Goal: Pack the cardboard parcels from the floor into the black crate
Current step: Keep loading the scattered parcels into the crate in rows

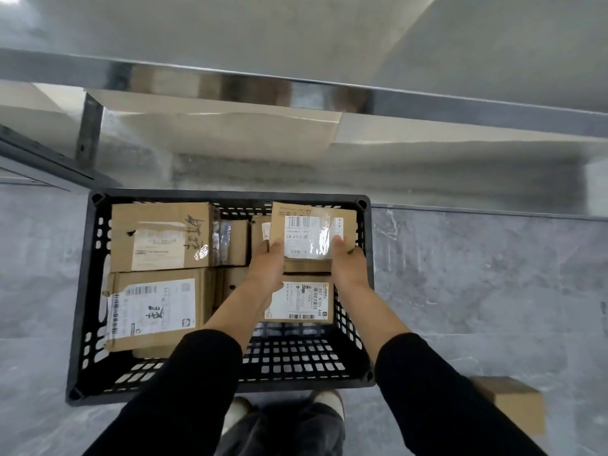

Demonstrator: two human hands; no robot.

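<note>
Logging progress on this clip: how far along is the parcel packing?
Mostly done. Several parcels, including the big labelled one, already sit in the black crate. In hand: the left hand and right hand hold a parcel over the crate's far right corner. Left: at least one parcel on the floor.

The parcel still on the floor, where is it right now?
The loose parcel lies on the grey floor at the head view's lower right, outside the black crate, behind the right sleeve.
</note>
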